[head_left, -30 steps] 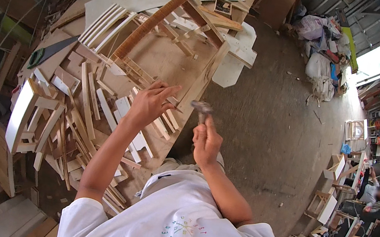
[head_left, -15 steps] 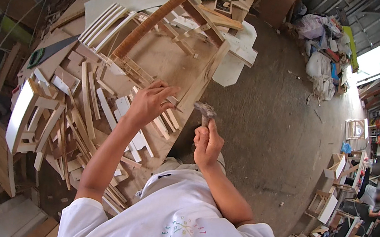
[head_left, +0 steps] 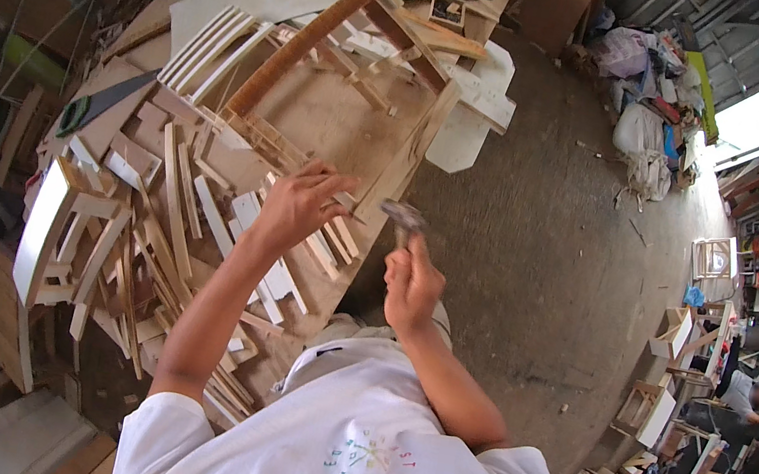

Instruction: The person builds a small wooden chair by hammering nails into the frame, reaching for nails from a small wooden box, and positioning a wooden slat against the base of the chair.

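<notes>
My right hand (head_left: 412,287) is closed round the handle of a hammer (head_left: 404,213). Its head is raised at the table's right edge, a short way right of my left hand (head_left: 295,207). My left hand is bent over the near rail of a rectangular wooden frame (head_left: 291,47), fingers drawn together toward the rail's right end. Something thin and dark shows by the fingertips, too small to name. The frame lies on the worktable, with one long brown-edged side and paler rails.
Cut wood strips (head_left: 180,187) cover the table around my left arm. A handsaw (head_left: 109,103) lies at the left, above a white curved wooden piece (head_left: 46,229). Bagged material (head_left: 642,131) is heaped on the floor far right. Another person (head_left: 746,393) works at the right.
My right hand and the hammer have shifted slightly left, and the hammer's head has tilted. My left hand stays at the frame. The far person's arms have moved.
</notes>
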Demonstrator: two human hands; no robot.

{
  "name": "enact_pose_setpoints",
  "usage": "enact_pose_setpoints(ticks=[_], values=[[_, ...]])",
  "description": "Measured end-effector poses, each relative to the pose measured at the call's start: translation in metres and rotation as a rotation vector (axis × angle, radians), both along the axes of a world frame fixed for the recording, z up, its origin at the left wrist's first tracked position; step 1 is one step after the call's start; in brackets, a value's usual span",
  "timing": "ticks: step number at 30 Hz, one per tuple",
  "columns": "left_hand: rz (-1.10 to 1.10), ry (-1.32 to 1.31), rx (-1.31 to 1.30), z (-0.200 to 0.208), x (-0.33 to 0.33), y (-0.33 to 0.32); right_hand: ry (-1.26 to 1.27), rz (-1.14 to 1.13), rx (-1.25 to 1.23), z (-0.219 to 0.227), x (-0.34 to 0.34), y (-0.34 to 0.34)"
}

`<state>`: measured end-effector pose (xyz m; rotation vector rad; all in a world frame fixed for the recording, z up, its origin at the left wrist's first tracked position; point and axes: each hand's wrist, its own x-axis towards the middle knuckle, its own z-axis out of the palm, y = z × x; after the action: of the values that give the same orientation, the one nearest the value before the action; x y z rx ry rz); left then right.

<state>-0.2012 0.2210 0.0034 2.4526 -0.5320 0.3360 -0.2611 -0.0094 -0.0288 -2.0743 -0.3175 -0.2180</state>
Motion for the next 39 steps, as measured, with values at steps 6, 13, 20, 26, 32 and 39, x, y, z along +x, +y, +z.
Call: enact_pose_setpoints(ticks=[6, 13, 20, 26, 32, 39], values=[[-0.036, -0.051, -0.011, 0.000, -0.001, 0.001, 0.028, 0.015, 0.015, 0.007, 0.002, -0.002], [-0.013, -0.035, -0.011, 0.002, -0.001, 0.002, -0.061, -0.019, 0.010, 0.007, 0.002, -0.002], [-0.024, -0.040, -0.004, 0.001, 0.000, 0.002, 0.036, 0.021, 0.039, 0.010, -0.002, -0.005], [-0.027, -0.026, -0.028, -0.002, 0.000, 0.002, 0.004, -0.014, 0.097, 0.008, 0.003, -0.009], [0.007, -0.011, -0.005, 0.000, -0.002, 0.002, 0.030, 0.094, 0.035, 0.007, -0.001, -0.007], [0.041, 0.073, 0.002, 0.009, -0.003, 0.000, 0.115, 0.092, 0.105, 0.000, 0.007, -0.010]])
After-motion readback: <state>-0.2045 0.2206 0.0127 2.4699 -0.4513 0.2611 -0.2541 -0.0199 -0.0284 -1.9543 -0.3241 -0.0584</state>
